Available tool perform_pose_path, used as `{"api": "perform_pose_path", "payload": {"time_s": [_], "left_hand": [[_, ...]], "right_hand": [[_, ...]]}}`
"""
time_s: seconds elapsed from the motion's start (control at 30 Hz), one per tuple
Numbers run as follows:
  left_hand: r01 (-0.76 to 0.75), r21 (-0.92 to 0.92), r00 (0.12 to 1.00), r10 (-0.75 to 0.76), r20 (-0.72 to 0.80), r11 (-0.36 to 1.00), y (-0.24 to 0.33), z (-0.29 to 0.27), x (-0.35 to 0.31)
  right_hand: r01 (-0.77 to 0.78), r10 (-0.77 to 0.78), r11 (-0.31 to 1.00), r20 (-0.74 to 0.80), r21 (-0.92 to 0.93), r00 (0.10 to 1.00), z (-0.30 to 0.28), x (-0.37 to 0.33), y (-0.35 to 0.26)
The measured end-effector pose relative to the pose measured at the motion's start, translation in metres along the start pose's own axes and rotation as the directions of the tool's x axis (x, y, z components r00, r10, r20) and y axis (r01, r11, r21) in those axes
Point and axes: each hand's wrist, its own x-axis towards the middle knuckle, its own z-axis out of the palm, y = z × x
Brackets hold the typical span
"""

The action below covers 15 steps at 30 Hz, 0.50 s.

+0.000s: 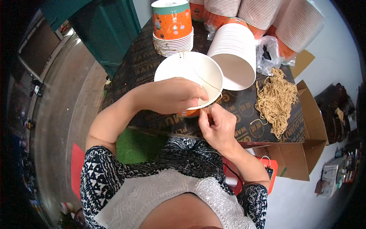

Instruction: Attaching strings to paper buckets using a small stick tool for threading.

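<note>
A white paper bucket [179, 70] with an orange printed outside stands in front of me at the table's near edge, its mouth toward me. A thin tan cord [208, 82] is attached at its far rim and runs across the mouth to the near right rim. My left hand [173, 95] reaches over the mouth, fingers closed just inside the near rim; what they pinch is hidden. Just outside that rim, my right hand [219, 126] is closed in a pinch, with the cord leading into its fingers.
A bundle of tan cords [277, 101] lies at the right. Behind the bucket stands an orange bucket stack [172, 24]; a white bucket stack [234, 49] lies on its side. More wrapped stacks [299, 26] line the back. An open cardboard box [293, 160] sits beside the table.
</note>
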Motion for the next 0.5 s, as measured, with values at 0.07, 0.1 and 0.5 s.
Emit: {"api": "perform_pose_path", "payload": {"time_s": [0.07, 0.1, 0.5], "left_hand": [[0.183, -0.080, 0.972, -0.169, 0.163, 0.980, 0.009, -0.010, 0.010], [0.370, -0.126, 0.890, -0.312, 0.333, 0.921, 0.014, -0.014, 0.015], [0.314, -0.023, 0.946, -0.315, -0.082, 0.949, 0.022, -0.010, 0.004]], "right_hand": [[0.012, -0.012, 1.000, -0.006, -0.010, 1.000, -0.001, 0.000, 0.002], [0.007, -0.007, 1.000, 0.010, -0.012, 1.000, -0.002, -0.001, 0.003], [-0.019, 0.018, 1.000, 0.085, 0.007, 0.996, -0.022, -0.006, -0.001]]}}
